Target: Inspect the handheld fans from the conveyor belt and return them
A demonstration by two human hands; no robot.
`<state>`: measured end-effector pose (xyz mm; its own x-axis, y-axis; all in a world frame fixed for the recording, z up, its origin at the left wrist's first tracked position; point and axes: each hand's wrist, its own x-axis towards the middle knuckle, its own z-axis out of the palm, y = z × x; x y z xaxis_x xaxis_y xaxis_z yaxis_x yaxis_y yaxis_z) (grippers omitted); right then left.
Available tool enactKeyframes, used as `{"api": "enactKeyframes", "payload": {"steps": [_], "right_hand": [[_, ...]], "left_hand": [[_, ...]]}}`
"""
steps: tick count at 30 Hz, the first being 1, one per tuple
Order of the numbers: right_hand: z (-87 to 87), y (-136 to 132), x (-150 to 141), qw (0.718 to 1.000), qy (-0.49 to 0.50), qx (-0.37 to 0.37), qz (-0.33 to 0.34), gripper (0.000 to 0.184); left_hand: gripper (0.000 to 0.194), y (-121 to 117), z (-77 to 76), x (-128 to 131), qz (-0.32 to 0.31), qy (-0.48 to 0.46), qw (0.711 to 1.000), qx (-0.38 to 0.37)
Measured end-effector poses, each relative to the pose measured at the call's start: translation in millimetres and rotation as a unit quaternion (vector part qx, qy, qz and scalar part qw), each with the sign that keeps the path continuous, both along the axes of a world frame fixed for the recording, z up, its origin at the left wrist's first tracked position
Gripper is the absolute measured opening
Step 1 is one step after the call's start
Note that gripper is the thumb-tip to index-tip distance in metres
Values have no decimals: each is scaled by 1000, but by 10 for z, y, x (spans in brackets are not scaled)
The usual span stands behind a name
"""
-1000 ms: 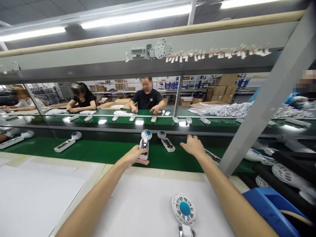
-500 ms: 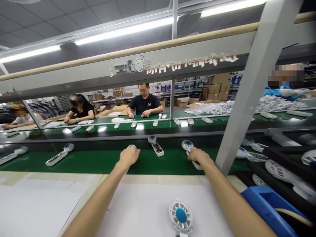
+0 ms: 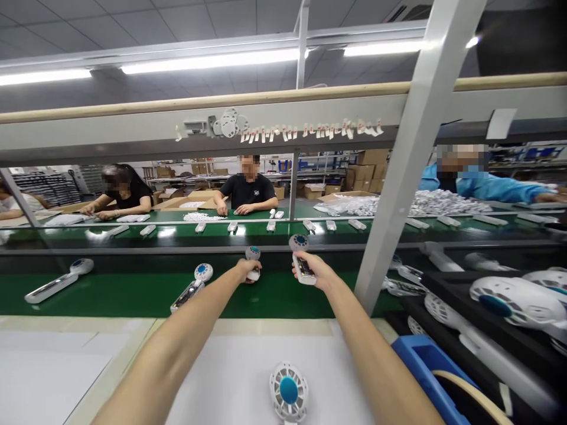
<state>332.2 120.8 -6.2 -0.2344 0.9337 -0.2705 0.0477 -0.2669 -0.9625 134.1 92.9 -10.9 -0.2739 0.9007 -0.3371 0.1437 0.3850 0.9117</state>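
My left hand (image 3: pixel 247 269) is closed round the handle of a white handheld fan (image 3: pixel 253 255) with a blue hub, over the green conveyor belt (image 3: pixel 119 292). My right hand (image 3: pixel 315 273) grips a second white fan (image 3: pixel 300 260) by its open handle, its head pointing away from me. Both fans are lifted slightly above the belt. Another fan (image 3: pixel 191 287) lies on the belt just left of my left hand. A finished fan head (image 3: pixel 288 391) rests on the white work surface (image 3: pixel 230 378) near me.
A further fan (image 3: pixel 57 282) lies on the belt far left. A grey slanted frame post (image 3: pixel 394 177) stands right of my right hand. Black trays with white fans (image 3: pixel 509 301) and a blue bin (image 3: pixel 425 366) sit at right. Several people work across a second belt.
My left hand let go of one fan and took the fan beside it. My right hand picked up a fan from the belt and brought it leftward. The view shifted right.
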Motion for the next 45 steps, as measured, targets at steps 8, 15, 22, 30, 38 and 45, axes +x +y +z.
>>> {"api": "enactKeyframes", "payload": {"steps": [8,15,22,30,38,45], "right_hand": [[699,-572,-142,973,221,60,31,37],[968,-1151,-241,943,197,244,111,92],[923,-1392,-367,927,173,305,132,88],[855,-1395,-408,920,186,311,147,75],[874,-1434,-424,916,207,300,170,76],[849,-1449,-438,918,220,290,159,75]], "left_hand": [[21,-807,617,8,-27,-230,954,193],[47,-1603,929,-146,-68,-220,901,368],[73,-1807,938,-271,-184,-229,877,380],[74,-1823,929,-275,-200,-252,875,362],[78,-1794,904,-311,-187,-241,874,378],[76,-1799,896,-324,-179,-237,874,385]]}}
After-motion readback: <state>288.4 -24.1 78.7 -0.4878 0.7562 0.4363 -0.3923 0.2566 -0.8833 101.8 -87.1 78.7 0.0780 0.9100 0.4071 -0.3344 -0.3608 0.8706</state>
